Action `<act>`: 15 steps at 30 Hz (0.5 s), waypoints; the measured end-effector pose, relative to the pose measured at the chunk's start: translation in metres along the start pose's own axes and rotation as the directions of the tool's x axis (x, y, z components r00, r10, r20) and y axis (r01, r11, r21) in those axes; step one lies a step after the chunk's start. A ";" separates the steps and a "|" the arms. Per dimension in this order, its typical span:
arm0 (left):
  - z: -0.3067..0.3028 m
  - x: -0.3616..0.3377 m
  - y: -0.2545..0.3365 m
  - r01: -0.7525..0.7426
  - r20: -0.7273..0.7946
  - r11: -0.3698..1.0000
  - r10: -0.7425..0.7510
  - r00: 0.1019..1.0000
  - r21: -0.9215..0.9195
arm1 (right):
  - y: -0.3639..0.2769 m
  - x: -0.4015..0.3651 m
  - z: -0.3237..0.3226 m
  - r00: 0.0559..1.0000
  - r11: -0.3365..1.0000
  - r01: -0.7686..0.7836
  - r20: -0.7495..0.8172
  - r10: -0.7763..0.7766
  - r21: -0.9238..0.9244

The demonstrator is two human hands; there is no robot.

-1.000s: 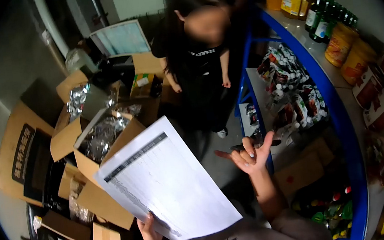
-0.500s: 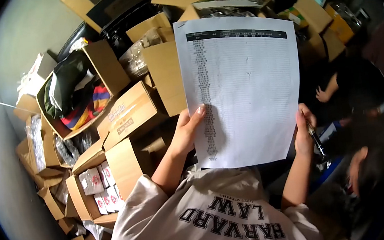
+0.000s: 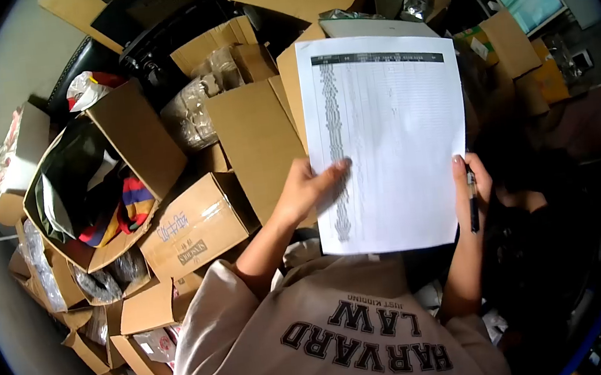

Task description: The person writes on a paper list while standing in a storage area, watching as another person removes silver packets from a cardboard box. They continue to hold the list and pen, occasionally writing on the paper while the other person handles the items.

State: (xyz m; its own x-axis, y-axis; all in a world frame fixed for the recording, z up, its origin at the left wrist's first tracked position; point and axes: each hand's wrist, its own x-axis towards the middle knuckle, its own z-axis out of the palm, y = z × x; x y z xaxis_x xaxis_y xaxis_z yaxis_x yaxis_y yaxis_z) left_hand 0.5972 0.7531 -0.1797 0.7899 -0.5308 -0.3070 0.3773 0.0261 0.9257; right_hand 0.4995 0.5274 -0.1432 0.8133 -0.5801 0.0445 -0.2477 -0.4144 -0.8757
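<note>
A printed sheet of paper (image 3: 400, 154), with a dark header row and a column of small text down its left side, is held upright in front of my chest. My left hand (image 3: 308, 188) grips its left edge, the thumb lying across the printed column. At the right edge, my right hand (image 3: 472, 186) pinches the sheet with the thumb in front. A black pen (image 3: 473, 205) is also held in that hand, pointing down along the wrist. The print is too small to read.
Cardboard boxes crowd the left and back, including a closed carton (image 3: 194, 225) and an open box with dark and striped cloth (image 3: 132, 203). Plastic-wrapped goods (image 3: 195, 110) stand behind. A dark shape, partly a person (image 3: 528, 200), is at the right.
The view has turned, so the boxes appear shifted left and down. The sheet stays in both hands and stands straighter. The pen now hangs more vertically. The person at right is less visible.
</note>
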 end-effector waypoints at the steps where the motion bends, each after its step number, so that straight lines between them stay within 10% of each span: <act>1: -0.006 0.011 0.000 0.049 -0.035 0.999 -0.049 0.998 0.002 | 0.005 0.009 0.007 1.000 0.999 0.004 -0.001 -0.004 -0.054; 15: -0.004 0.048 -0.072 0.026 -0.359 0.964 -0.123 0.925 -0.264 | 0.057 0.064 0.038 0.970 0.948 0.236 0.103 -0.218 -0.213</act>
State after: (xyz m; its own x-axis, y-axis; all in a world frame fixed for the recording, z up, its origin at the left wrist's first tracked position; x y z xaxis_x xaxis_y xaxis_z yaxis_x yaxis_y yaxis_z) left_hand 0.6100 0.7285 -0.2617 0.8578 -0.1902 -0.4774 0.5120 0.2354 0.8261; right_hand 0.5577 0.4931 -0.2089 0.8977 -0.4002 0.1843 -0.1554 -0.6790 -0.7175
